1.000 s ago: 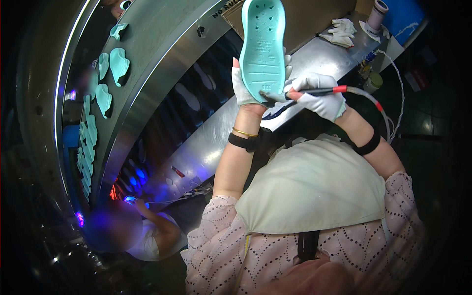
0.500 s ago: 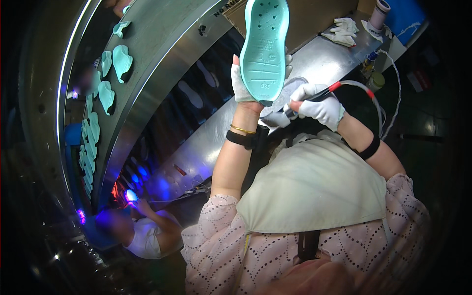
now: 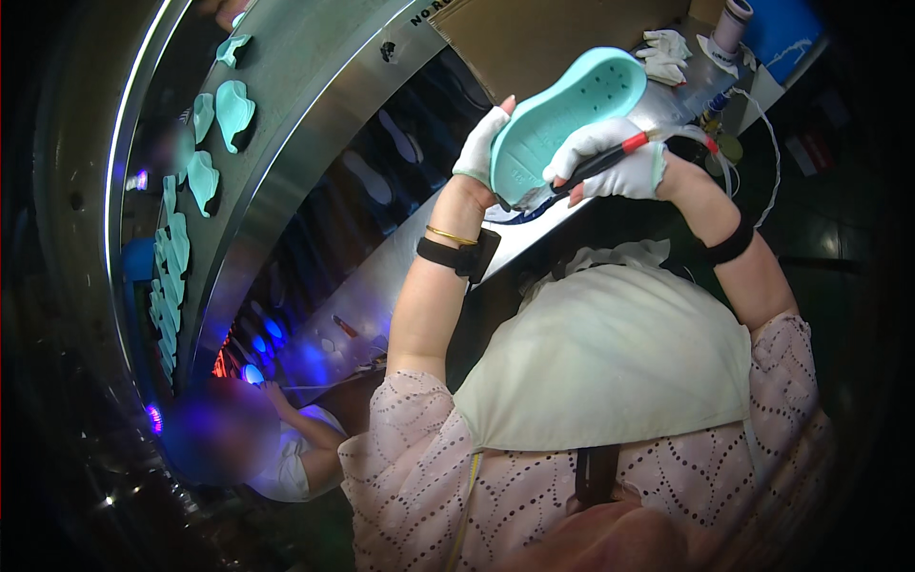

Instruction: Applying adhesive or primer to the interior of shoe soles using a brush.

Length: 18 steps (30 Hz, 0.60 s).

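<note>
A turquoise shoe sole (image 3: 564,119), with small holes at its far end, is tilted to the right above the metal bench. My left hand (image 3: 484,146), in a white glove with bare fingertips, is closed on its left edge. Pinched in my gloved right hand (image 3: 620,164) is a hose-fed brush (image 3: 610,160) with a black handle and red bands. Its bristle end is at the sole's near end, by the rim. My right fingers partly cover the sole's near right side, and a pale dish lies partly hidden below.
A conveyor belt (image 3: 315,52) at the left carries several turquoise soles (image 3: 235,112). Pale insole-shaped pieces (image 3: 367,176) lie in the dark gap beside the bench. White gloves (image 3: 665,57) and a spool (image 3: 732,27) are at the back right. A co-worker (image 3: 305,448) is at lower left.
The sole has turned clockwise, its far end now pointing right and lower in view. My right hand has moved up, bringing the brush from beside the sole onto its near end.
</note>
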{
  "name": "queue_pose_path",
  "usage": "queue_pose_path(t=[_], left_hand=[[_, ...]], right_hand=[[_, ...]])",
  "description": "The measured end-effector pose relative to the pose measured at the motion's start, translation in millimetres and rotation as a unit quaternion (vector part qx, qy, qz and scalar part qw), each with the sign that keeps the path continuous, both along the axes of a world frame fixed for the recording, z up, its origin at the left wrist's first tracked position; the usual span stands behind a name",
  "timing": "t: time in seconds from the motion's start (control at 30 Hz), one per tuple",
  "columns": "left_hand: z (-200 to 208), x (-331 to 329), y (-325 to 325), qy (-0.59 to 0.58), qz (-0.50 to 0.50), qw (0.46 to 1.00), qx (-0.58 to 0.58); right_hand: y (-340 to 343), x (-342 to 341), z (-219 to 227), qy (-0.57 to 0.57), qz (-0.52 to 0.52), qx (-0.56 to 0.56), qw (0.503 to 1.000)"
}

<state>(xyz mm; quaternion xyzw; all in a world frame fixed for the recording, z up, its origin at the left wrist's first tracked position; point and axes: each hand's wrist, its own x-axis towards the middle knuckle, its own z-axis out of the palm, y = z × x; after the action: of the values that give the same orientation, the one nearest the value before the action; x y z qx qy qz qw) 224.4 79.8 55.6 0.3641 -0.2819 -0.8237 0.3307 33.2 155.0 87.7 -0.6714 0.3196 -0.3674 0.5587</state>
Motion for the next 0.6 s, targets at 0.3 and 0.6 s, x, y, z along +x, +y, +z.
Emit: queue_pose_path(t=[0.3, 0.6], left_hand=[[15, 2, 0, -0.076, -0.093, 0.993, -0.017], [11, 6, 8, 0.185, -0.079, 0.976, 0.085]], right_hand=[[-13, -13, 4, 0.060, 0.019, -0.008, 0.998], [-3, -5, 5, -0.032, -0.164, 0.012, 0.986]])
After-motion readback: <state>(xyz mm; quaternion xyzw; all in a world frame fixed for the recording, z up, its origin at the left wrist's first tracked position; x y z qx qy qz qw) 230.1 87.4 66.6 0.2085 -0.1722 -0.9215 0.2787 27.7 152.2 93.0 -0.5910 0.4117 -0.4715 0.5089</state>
